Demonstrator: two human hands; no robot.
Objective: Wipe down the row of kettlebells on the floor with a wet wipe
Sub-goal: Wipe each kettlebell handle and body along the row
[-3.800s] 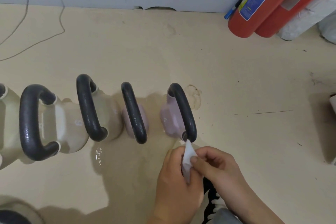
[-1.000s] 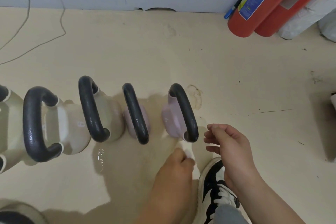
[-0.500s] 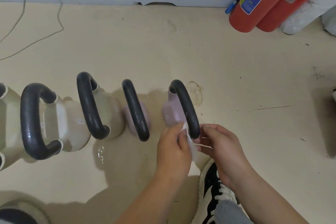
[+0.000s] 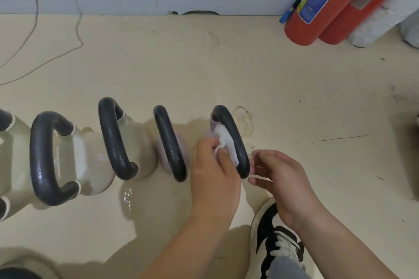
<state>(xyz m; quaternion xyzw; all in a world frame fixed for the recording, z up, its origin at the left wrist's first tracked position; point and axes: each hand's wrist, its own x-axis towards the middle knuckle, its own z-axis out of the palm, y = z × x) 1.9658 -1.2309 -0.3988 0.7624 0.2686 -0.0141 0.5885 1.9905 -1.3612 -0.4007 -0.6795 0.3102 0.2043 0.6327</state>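
Note:
Several kettlebells with black handles stand in a row on the beige floor. The rightmost kettlebell has a pale pink body. My left hand holds a white wet wipe pressed against its body, just inside the handle. My right hand hovers to the right of that handle with curled, parted fingers; a thin white strip lies at its fingertips, and I cannot tell whether it is held. A second pink kettlebell stands to the left, then cream ones.
Two red fire extinguishers lean on the wall at the top right. A thin cable trails over the floor at the top left. A black and white shoe is under my right arm. A small wet patch shines before the cream kettlebell.
My left hand has moved up from the floor to the rightmost kettlebell and pushed the wipe inside its handle. My right hand came in beside the handle.

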